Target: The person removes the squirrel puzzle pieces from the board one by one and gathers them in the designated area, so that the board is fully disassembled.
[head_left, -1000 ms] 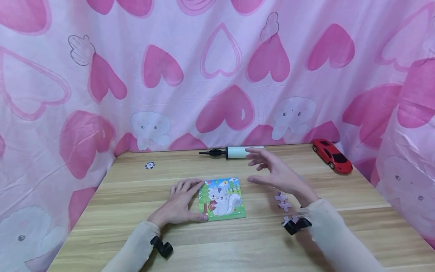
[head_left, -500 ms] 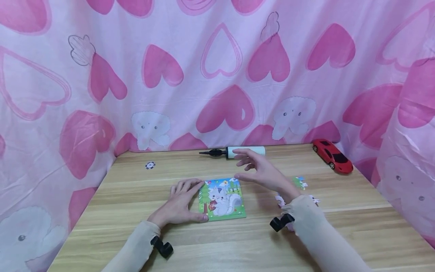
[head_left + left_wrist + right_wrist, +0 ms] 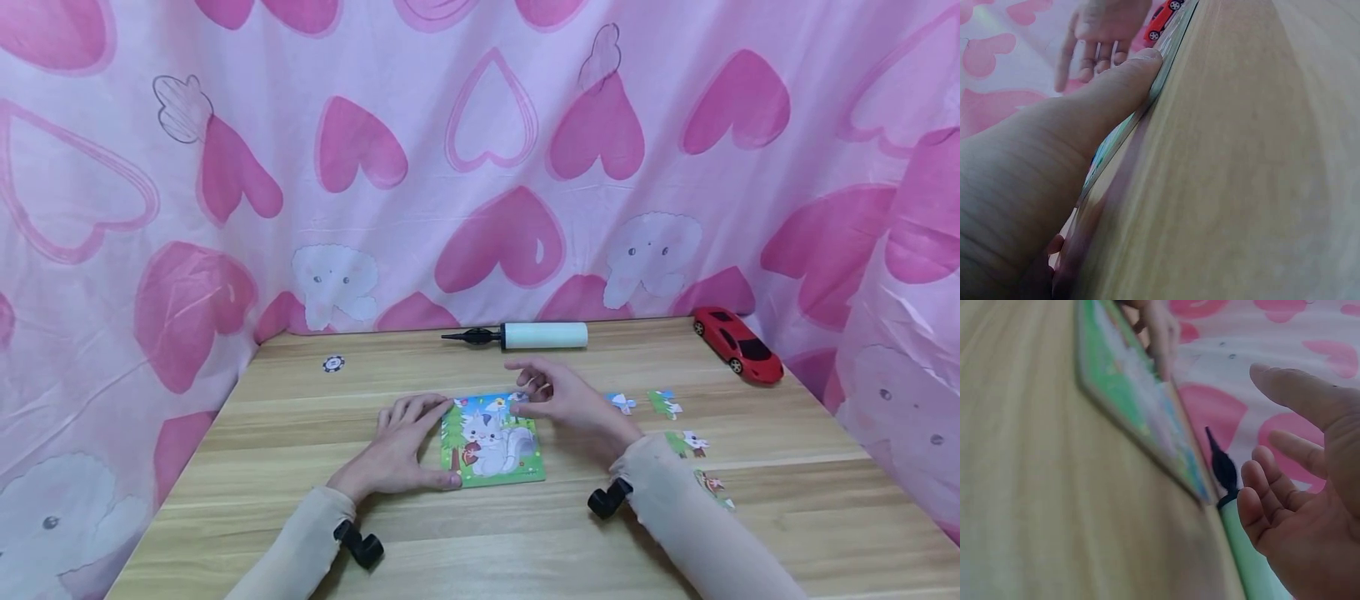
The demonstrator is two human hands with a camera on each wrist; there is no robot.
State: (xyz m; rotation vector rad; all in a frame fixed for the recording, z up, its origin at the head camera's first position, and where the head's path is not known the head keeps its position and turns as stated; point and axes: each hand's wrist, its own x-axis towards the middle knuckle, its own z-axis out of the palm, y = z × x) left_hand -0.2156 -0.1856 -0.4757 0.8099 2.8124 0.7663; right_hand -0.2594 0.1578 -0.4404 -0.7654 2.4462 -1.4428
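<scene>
A square jigsaw puzzle (image 3: pixel 491 454) with a picture of a white squirrel lies flat on the wooden table. My left hand (image 3: pixel 401 446) rests at its left side, the thumb on the lower left corner and the index finger at the upper left. Hovering over the upper right corner is my right hand (image 3: pixel 566 404), its thumb and index finger apart. Between those fingers I see nothing in the right wrist view, where the hand (image 3: pixel 1310 506) shows with loosely bent fingers. The left wrist view shows the left thumb (image 3: pixel 1116 87) lying along the puzzle's near edge.
Several loose puzzle pieces (image 3: pixel 663 404) lie right of the puzzle, some partly hidden by my right forearm. A pale hand pump (image 3: pixel 543 336) lies at the back. At the back right stands a red toy car (image 3: pixel 738 346), and a round chip (image 3: pixel 333 363) lies at the left.
My right hand has moved left and lower, from beside the puzzle to over its upper right corner, uncovering the pump. The left hand and the puzzle have stayed in place.
</scene>
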